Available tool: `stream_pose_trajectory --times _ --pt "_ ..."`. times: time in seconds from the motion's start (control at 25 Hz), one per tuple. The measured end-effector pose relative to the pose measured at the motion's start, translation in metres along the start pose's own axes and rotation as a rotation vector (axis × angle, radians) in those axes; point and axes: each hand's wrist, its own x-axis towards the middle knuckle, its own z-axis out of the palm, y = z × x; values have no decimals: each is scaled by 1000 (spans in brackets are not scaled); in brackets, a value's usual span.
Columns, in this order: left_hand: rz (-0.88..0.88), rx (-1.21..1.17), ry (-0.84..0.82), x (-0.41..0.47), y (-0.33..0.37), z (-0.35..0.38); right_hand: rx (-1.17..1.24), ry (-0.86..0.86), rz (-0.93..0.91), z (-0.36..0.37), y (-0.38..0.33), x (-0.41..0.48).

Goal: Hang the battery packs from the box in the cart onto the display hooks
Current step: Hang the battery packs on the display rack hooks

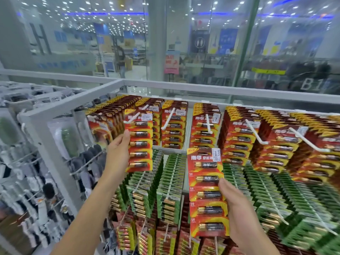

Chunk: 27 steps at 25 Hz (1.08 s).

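1. Centrally, the left hand grips a red-and-yellow cardboard blister pack holding five batteries by its left edge, with the thumb on the front and the fingers hidden behind the card.
2. This pack is raised to the top row of the display, and a white display hook crosses its upper edge. Whether the hook passes through the card's hanging hole cannot be told.
3. The right hand holds a second red-and-yellow five-battery pack upright by its right edge, thumb pressed on the front. The pack is lower and to the right of the first, in front of the shelves and clear of any hook.
4. A white price sticker sits at the top right corner of the second pack.
5. The top row carries dense stacks of matching red battery packs on further white hooks.
6. Below them hang rows of green battery packs, and still lower, more red packs.
7. A white metal display frame borders the hooks above and at the left.
8. Left of the frame, blurred grey, white and black hanging goods fill a neighbouring rack.
9. Behind the display stands a glass wall showing the shop interior.
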Motion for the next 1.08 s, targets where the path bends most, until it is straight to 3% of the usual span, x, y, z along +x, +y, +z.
stream_pose_trajectory --times 0.24,0.72,1.08 --pt "8 35 81 53 -16 29 -37 154 -96 -22 -10 -13" --pt "118 0 193 59 -36 57 -99 459 -431 -82 -61 -60" --pt "216 223 265 71 -52 42 -180 563 -433 -108 -72 -71"
